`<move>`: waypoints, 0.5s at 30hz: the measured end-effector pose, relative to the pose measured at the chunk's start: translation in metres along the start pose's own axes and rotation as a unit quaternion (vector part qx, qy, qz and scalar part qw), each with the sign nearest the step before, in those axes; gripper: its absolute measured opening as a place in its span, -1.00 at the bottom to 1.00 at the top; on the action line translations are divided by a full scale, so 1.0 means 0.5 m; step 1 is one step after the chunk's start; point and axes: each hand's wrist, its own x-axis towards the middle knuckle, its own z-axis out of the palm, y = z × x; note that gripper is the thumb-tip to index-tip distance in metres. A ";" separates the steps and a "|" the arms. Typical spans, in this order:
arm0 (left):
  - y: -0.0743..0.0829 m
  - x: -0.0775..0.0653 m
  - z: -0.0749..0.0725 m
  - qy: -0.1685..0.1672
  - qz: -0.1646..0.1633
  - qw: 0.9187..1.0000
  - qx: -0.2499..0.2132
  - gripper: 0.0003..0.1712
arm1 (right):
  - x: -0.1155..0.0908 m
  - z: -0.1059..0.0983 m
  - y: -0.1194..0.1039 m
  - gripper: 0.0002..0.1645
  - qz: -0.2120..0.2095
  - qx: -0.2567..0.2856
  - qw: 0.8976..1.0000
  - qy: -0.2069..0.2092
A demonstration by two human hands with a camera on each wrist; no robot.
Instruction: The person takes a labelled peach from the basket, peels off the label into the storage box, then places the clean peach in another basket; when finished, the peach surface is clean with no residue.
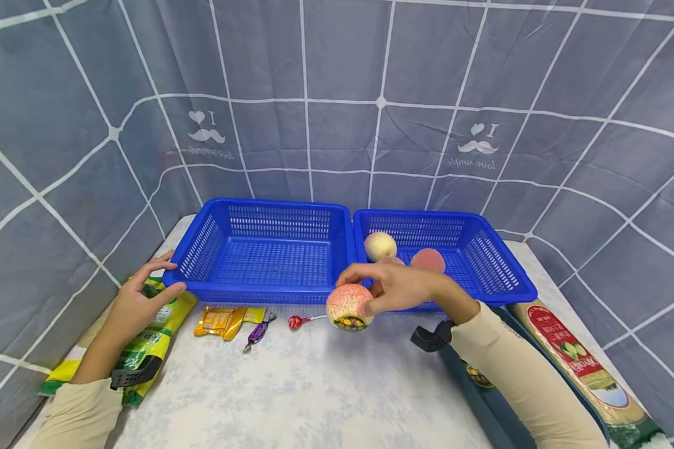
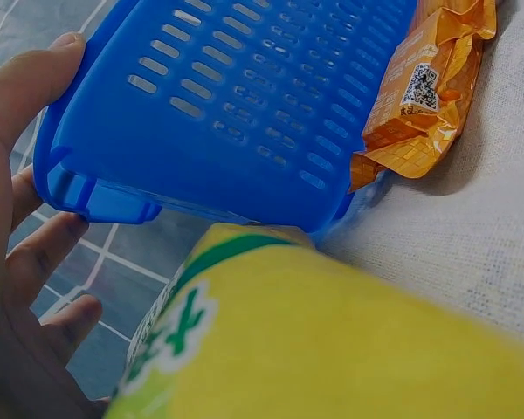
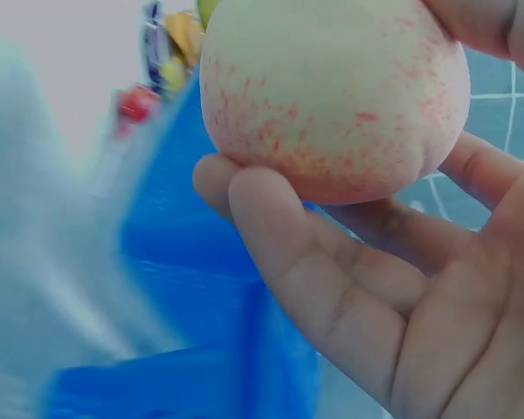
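Note:
In the head view my right hand (image 1: 395, 287) holds a pink and cream peach (image 1: 348, 305) in front of the two baskets, above the table; a dark sticker shows on its lower side. The right wrist view shows the thumb and fingers around the peach (image 3: 332, 105). My left hand (image 1: 136, 305) grips the front left corner of the left blue basket (image 1: 269, 294), thumb and fingers on either side of its rim (image 2: 44, 166). Inside the right blue basket (image 1: 483, 290) lie a yellowish peach (image 1: 380, 246), a pink peach (image 1: 429, 259) and another, partly hidden by my hand.
Orange packets (image 1: 220, 321), a purple wrapped candy (image 1: 259, 332) and a red lollipop (image 1: 297, 322) lie before the left basket. A yellow-green bag (image 1: 151, 349) lies under my left arm. At right are a dark tray (image 1: 472, 405) and a long red-labelled pack (image 1: 573, 355).

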 end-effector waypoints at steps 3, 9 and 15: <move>0.000 0.002 -0.004 0.002 0.001 1.000 -0.002 -0.54 | -0.042 0.033 0.011 -0.48 0.009 0.019 1.000 -0.016; -0.004 0.007 -0.004 0.005 0.008 1.000 -0.004 -0.53 | -0.089 0.097 0.057 -0.51 0.067 0.022 0.996 -0.046; -0.002 0.008 -0.008 0.004 -0.001 1.000 -0.005 -0.48 | -0.106 0.110 0.076 -0.53 0.145 -0.020 0.989 -0.016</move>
